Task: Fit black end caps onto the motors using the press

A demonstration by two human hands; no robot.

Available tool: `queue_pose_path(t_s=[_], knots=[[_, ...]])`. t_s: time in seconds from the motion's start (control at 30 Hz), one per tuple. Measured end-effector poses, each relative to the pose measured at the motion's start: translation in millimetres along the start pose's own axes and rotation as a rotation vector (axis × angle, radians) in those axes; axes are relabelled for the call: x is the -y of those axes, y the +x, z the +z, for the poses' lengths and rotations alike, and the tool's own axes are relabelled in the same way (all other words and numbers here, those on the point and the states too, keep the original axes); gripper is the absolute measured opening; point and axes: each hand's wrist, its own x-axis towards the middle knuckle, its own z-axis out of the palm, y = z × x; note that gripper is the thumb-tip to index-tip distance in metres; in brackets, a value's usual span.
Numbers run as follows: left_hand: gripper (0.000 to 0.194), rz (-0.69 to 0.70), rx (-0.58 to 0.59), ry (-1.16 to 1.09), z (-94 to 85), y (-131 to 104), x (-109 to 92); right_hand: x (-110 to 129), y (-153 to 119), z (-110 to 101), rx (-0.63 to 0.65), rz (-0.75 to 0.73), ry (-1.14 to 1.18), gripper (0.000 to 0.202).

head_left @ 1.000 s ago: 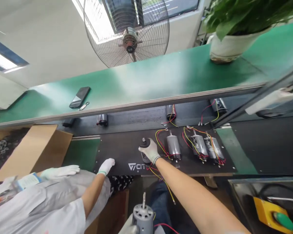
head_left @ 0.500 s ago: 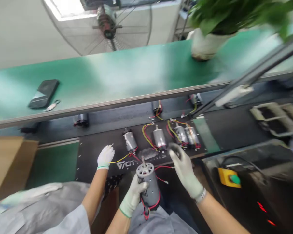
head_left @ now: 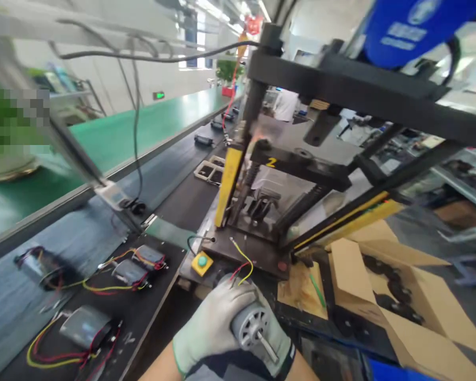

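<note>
A grey cylindrical motor point(head_left: 250, 324) is held between my two gloved hands, low in the middle of the view, its shaft pointing down and to the right. My left hand point(head_left: 208, 320) wraps its left side. On the right side, my right hand point(head_left: 275, 338) is closed round it, partly hidden behind the motor. Yellow and red wires point(head_left: 249, 264) rise from its far end. Just beyond stands a black press point(head_left: 262, 233) marked 2, and a yellow box with a green button point(head_left: 202, 261) lies left of the wires.
Several wired motors point(head_left: 86, 328) lie on the dark bench at left. An open cardboard box point(head_left: 353, 270) holding dark round parts stands at right. Beyond are a white tray point(head_left: 209, 170), a green shelf point(head_left: 178, 110) and a slanted metal post point(head_left: 75, 143).
The view has swung right to the press. My right hand has come from beside the motor onto it. The motor has tipped over from upright, its shaft now towards me.
</note>
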Motion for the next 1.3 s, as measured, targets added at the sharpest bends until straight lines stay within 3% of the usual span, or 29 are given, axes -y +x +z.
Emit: queue_pose_path(t_s=[0.07,0.17,0.23,0.33,0.43,0.53,0.63,0.7,0.8,0.9,1.0,1.1,1.3], knots=[[0.07,-0.036,-0.052,0.076,22.4,32,9,34,2,-22,0.015,-0.026,0.063,0.029],[0.084,-0.317,-0.247,0.151,47.8,70,30,80,21,-38,0.005,-0.038,0.163,0.033],[0.083,-0.5,-0.319,0.139,55.3,95,44,107,43,-38,-0.018,-0.032,0.236,0.034],[0.07,-0.57,-0.337,0.118,55.5,127,63,135,79,-30,-0.019,-0.054,0.295,0.036],[0.07,-0.582,-0.309,0.103,52.5,144,89,140,109,-25,-0.002,-0.084,0.331,0.037],[0.072,-0.627,-0.285,0.064,52.4,148,126,130,135,-27,0.018,-0.128,0.419,0.042],[0.068,-0.587,-0.324,0.004,48.0,154,161,122,161,-28,0.022,-0.18,0.501,0.043],[0.065,-0.554,-0.328,-0.039,38.2,163,173,123,172,-22,0.023,-0.209,0.522,0.04],[0.068,-0.518,-0.293,-0.128,15.5,181,169,136,179,-1,0.022,-0.274,0.533,0.043],[0.07,-0.543,-0.227,-0.143,-7.1,197,148,156,177,26,-0.028,-0.295,0.568,0.047],[0.063,-0.545,-0.243,-0.076,-22.4,208,124,173,174,45,-0.041,-0.333,0.589,0.042],[0.061,-0.494,-0.247,-0.049,-28.6,214,112,181,177,49,-0.03,-0.399,0.596,0.033],[0.067,-0.532,-0.159,-0.121,-22.2,209,128,186,193,42,-0.013,-0.383,0.506,0.029]])
